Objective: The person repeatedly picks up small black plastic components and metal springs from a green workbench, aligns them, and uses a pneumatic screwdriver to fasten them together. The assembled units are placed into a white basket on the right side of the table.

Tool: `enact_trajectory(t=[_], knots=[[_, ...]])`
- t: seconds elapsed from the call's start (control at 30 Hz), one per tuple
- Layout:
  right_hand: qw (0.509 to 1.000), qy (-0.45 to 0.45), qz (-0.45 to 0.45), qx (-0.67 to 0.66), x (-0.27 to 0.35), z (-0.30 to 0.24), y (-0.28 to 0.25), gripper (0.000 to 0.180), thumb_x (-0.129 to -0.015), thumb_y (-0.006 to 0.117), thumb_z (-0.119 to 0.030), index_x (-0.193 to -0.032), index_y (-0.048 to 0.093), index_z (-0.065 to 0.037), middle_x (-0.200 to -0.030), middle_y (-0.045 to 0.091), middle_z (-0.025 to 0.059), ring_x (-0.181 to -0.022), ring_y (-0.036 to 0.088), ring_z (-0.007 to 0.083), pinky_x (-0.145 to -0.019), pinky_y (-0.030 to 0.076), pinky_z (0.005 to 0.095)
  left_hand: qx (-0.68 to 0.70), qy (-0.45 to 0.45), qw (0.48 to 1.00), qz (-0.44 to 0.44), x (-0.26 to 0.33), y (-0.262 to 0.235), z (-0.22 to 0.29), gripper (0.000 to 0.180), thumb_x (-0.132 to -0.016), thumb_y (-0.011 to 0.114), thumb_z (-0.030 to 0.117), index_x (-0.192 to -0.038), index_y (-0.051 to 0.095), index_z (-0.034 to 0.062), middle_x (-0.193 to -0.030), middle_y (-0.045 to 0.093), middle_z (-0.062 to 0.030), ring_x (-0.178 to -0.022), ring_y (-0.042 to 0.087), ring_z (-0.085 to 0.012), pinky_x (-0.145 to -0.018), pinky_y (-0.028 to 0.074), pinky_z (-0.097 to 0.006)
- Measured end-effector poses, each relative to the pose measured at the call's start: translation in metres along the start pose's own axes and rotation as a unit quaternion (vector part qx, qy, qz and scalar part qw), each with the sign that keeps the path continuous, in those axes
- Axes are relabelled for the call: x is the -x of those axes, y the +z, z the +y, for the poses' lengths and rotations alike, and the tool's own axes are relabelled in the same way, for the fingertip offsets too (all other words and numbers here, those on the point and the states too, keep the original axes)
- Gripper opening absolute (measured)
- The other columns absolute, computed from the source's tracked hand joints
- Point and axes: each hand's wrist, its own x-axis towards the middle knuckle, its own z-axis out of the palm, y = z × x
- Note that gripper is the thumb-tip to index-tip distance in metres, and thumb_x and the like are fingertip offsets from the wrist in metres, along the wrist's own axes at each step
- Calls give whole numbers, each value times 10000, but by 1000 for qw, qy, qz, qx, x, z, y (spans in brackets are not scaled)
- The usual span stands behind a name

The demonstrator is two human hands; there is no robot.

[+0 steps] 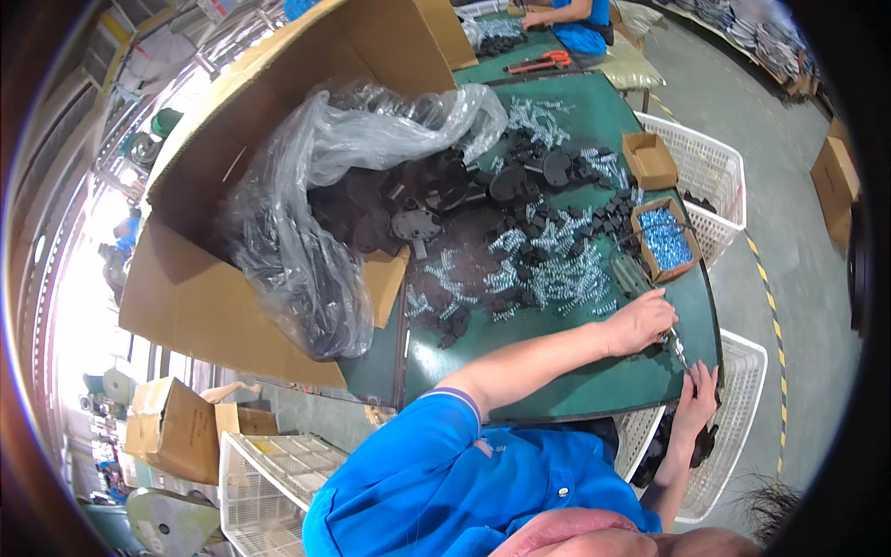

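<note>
My left hand (639, 323) is closed around a slim powered tool that looks like an electric screwdriver. Its grey-green body (630, 276) sticks out beyond my knuckles, and a thin metal end (678, 349) points toward my right hand (696, 399). The fingers of my right hand are pinched at that metal tip, near the table's right edge; whatever small piece lies between them is too small to make out. Just beyond the tool stands a small carton of blue-silver screws (666, 239). To the left, many small metal springs (566, 278) are spread over the green table (520, 390).
A large open carton (213, 311) lined with clear plastic (325, 158) holds black plastic parts (371, 218). A small empty carton (649, 160) and white baskets (733, 176) stand right. Another person's arm (557, 15) works at the far end, near red-handled scissors (554, 59).
</note>
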Motion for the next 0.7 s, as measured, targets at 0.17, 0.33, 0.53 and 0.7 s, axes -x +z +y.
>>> enact_trajectory(t=[0.17,0.33,0.53,0.7], knots=[[998,-55,-7,13,-1,3,0,272,-915,576,18,-1180,603,73,-980,711,197,-982,680,321,-1150,341,478,9,-7,1000,-17,0,-1,0,308,-699,768,65,-941,577,58,-1136,650,-94,-1192,577,-278,-1142,328,-545],[988,-144,0,54,-8,-5,-3,244,-895,577,11,-1132,615,53,-942,677,186,-955,647,344,-1101,391,534,4,0,1000,-9,1,-1,1,308,-700,768,66,-933,567,45,-1147,649,-103,-1194,575,-286,-1142,328,-545],[982,-168,19,81,-11,-8,0,229,-877,604,7,-1102,628,41,-925,676,180,-936,647,350,-1076,418,532,6,-19,1000,-14,4,2,-1,311,-692,770,66,-928,569,49,-1155,645,-105,-1184,575,-289,-1144,323,-550],[986,-149,-21,76,-9,7,-1,273,-864,622,-22,-1130,623,36,-1041,650,207,-1023,621,373,-1050,433,527,59,-32,996,63,-10,-19,11,448,-704,756,65,-1118,589,28,-1149,635,-124,-1102,597,-290,-1085,404,-470]])
